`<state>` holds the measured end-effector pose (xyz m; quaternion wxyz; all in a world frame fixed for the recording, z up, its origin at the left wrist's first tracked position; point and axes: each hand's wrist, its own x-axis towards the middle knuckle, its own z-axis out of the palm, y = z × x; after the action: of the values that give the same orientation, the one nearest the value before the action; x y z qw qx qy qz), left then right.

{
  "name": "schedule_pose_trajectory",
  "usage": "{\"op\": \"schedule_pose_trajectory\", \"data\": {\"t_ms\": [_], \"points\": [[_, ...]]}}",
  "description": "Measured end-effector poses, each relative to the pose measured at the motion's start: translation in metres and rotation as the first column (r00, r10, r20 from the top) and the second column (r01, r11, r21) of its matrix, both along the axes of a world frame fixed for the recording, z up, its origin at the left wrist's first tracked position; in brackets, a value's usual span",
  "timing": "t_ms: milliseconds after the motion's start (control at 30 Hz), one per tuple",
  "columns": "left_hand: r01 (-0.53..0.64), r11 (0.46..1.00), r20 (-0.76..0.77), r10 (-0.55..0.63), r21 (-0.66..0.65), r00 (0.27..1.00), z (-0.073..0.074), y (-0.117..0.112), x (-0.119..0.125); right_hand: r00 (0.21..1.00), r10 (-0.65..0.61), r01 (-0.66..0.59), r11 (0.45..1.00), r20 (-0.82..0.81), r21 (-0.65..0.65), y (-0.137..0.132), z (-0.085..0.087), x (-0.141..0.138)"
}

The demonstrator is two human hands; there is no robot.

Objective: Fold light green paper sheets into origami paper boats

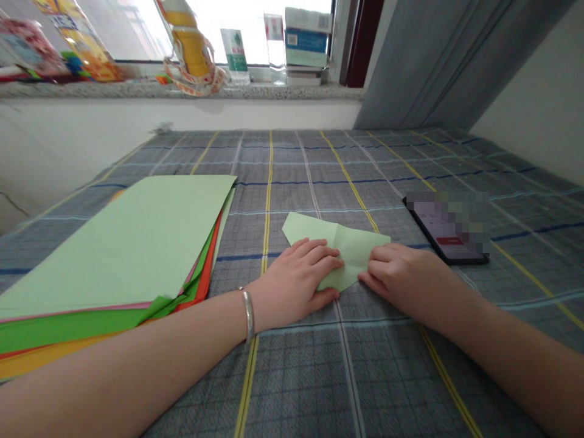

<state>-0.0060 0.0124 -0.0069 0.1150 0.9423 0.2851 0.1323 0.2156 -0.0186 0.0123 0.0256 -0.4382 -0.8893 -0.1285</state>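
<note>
A pale green folded sheet of paper (342,243) lies on the grey checked cloth in the middle. My left hand (298,280) rests on its left part, fingers together and pressed flat on the paper, thumb under the near edge. A silver bangle sits on that wrist. My right hand (404,277) is at the paper's right near corner, fingers curled and pressing its edge down.
A stack of coloured paper sheets (132,255), pale green on top, lies at the left. A phone (449,228) lies face up to the right of the hands. The windowsill (182,90) at the back holds bags, boxes and bottles. A grey curtain (438,61) hangs at the back right.
</note>
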Motion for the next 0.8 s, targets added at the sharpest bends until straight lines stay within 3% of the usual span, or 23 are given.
{"op": "schedule_pose_trajectory", "data": {"t_ms": [333, 800], "points": [[0.01, 1.0, 0.012, -0.01, -0.003, 1.0, -0.001, 0.0, -0.002, 0.978, -0.199, 0.205, 0.975, 0.07, -0.091, 0.002, -0.002, 0.01], [0.028, 0.999, 0.049, -0.029, 0.016, 0.998, 0.0, 0.0, -0.002, 0.945, -0.306, 0.301, 0.952, 0.119, 0.06, 0.003, 0.003, 0.014]]}}
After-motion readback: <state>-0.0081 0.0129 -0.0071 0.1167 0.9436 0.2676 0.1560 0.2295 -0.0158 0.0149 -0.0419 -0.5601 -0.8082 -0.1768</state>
